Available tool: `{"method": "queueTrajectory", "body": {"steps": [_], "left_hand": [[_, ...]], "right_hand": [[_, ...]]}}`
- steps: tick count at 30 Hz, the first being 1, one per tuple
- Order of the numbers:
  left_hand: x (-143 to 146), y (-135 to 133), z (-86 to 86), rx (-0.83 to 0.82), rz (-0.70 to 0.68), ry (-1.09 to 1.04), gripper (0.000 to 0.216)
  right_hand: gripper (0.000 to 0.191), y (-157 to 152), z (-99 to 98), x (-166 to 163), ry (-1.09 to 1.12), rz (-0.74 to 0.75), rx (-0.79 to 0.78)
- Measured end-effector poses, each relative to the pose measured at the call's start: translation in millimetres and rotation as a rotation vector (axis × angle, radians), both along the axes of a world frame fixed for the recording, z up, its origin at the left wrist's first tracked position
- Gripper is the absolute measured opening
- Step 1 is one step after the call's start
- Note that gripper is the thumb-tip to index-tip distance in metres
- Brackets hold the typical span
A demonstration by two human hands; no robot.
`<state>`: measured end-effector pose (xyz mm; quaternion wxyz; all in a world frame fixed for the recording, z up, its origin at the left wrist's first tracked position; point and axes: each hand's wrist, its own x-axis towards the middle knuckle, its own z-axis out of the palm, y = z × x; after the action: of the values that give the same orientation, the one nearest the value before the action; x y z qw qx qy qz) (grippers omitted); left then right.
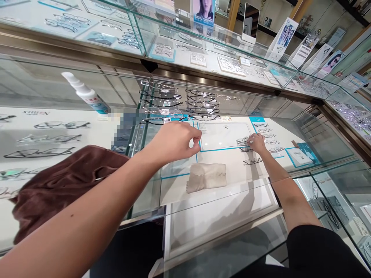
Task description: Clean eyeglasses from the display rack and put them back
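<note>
My right hand (257, 143) has its fingers closed at the right end of a pair of eyeglasses (242, 141), over the lower right corner of a white display board (220, 135) with a blue edge. Two more dark-rimmed pairs lie just below, the lower being a pair of black eyeglasses (252, 161). My left hand (181, 141) hovers at the board's left side, thumb and fingertips curled together in a ring, with nothing visible in them. Below it a beige cleaning cloth (207, 177) lies on the white case floor.
Glasses stand in two columns on a clear rack (203, 104) at the back. To the left are a brown cloth (66, 185), a white spray bottle (87, 94) and rows of glasses under glass. A metal-edged glass counter (179, 75) runs across behind. An open drawer (220, 220) is in front.
</note>
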<state>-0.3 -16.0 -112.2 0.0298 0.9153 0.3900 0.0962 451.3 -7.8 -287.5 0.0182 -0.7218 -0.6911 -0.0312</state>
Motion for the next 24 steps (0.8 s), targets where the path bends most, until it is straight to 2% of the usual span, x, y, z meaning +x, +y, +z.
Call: {"method": "queueTrajectory", "body": {"steps": [7,15,24], "left_hand": [[-1,0,0.3,0.013,-0.005,0.017,0.021],[-2,2,-2.1,0.004,0.000,0.000,0.020],[-3,2,-2.4,0.010,-0.004,-0.019,0.021]], "right_hand": [[0.026,15,-7.1,-12,0.010,-0.061,0.055],[0.023,4,-4.8,-1,0.020,-0.050,0.023],[0.021,4,-8.6,-5,-0.003,-0.046,0.015]]}}
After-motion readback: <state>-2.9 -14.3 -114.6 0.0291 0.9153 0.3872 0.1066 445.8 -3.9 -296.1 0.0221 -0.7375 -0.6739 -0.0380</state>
